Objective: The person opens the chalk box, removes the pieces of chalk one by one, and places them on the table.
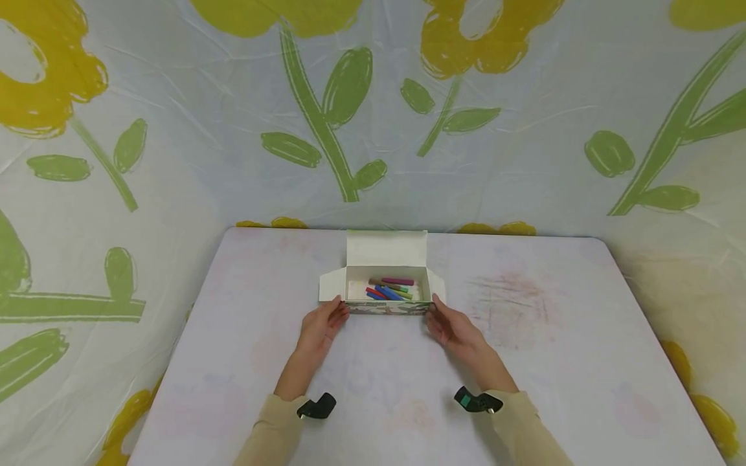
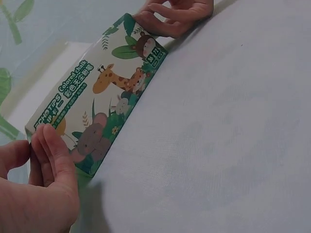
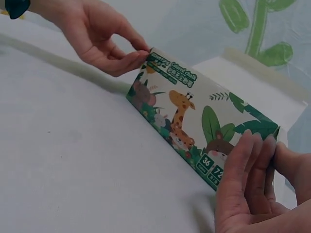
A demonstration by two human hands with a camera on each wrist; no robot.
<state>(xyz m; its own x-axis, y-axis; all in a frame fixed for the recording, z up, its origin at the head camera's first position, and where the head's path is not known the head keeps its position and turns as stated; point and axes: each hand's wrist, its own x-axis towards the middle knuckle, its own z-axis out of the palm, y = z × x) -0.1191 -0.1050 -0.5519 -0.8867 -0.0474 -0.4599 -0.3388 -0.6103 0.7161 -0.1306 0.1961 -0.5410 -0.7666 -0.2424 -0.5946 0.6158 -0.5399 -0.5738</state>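
Note:
A small colored chalk box (image 1: 387, 309) stands with its lid up, at the middle of the table toward the back. Several chalk sticks (image 1: 392, 292) in red, blue, green, brown and purple lie loose inside it. My left hand (image 1: 317, 329) pinches its front left corner, fingers on the printed front and thumb at the side. At the opposite front corner, my right hand (image 1: 457, 331) grips the box the same way. Cartoon animals cover the box front (image 2: 104, 97) in the left wrist view. The right wrist view shows the right hand's fingers (image 3: 243, 170) over part of the print.
The box's white lid (image 1: 386, 249) points up and back, and a side flap (image 1: 332, 285) spreads out at the left. Colored smudges (image 1: 515, 304) mark the white table (image 1: 396, 382) right of the box. A flower-printed cloth (image 1: 233, 116) hangs around the table.

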